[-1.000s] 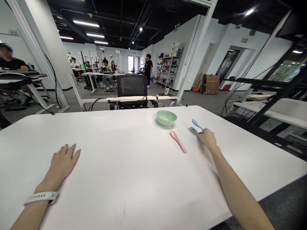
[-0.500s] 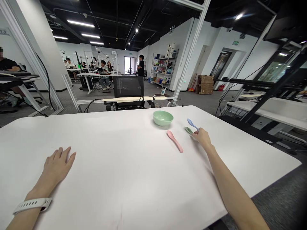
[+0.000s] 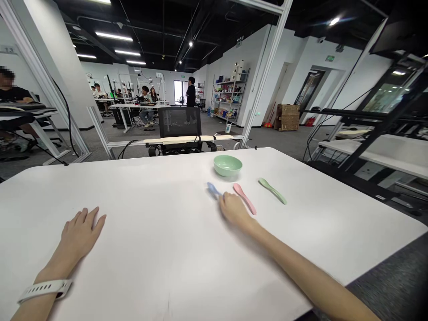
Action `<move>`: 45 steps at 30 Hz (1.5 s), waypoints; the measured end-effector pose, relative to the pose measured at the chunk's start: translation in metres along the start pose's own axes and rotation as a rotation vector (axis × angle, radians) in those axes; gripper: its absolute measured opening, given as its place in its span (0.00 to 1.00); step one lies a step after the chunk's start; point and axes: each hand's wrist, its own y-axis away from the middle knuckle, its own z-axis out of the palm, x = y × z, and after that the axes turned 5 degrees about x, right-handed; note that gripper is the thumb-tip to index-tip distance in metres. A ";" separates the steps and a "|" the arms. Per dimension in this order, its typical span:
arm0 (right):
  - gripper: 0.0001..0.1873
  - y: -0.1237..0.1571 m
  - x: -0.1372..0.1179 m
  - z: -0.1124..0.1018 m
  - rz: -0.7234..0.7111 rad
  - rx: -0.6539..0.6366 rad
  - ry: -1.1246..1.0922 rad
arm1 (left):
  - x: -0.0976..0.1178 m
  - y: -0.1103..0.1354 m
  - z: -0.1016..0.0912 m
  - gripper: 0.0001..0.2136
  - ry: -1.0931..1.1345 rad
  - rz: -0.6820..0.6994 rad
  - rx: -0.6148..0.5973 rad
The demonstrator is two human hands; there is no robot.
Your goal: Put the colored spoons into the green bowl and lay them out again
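Here, just right of the frame's centre, the right hand (image 3: pixel 236 209) has its fingers closed on a blue spoon (image 3: pixel 213 189), whose bowl end points to the upper left. A pink spoon (image 3: pixel 244 198) lies just beside that hand on the desk (image 3: pixel 150 254), with a green spoon (image 3: pixel 272 191) farther right and a green bowl (image 3: pixel 228 169) above. At lower left, the left hand (image 3: pixel 79 234) rests with fingers spread.

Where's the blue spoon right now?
In the head view, the blue spoon is near the picture's middle, held in the right hand, left of the pink spoon and on the near side of the green bowl.
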 end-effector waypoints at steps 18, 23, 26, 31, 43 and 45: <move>0.16 0.032 -0.039 -0.008 0.070 -0.151 -0.199 | -0.001 0.000 0.001 0.40 -0.015 0.030 0.025; 0.17 0.031 -0.038 -0.008 0.096 -0.160 -0.203 | -0.004 -0.001 0.005 0.42 0.012 0.024 0.025; 0.18 0.029 -0.036 -0.006 0.093 -0.165 -0.231 | -0.006 -0.001 0.007 0.46 0.021 0.025 0.002; 0.19 0.029 -0.034 -0.002 0.064 -0.157 -0.255 | -0.008 -0.002 0.011 0.46 0.019 0.038 0.007; 0.22 0.029 -0.032 -0.001 0.050 -0.156 -0.275 | -0.006 -0.003 0.009 0.48 0.019 0.028 -0.013; 0.22 0.029 -0.032 -0.001 0.048 -0.153 -0.276 | -0.006 -0.002 0.009 0.47 0.015 0.029 -0.008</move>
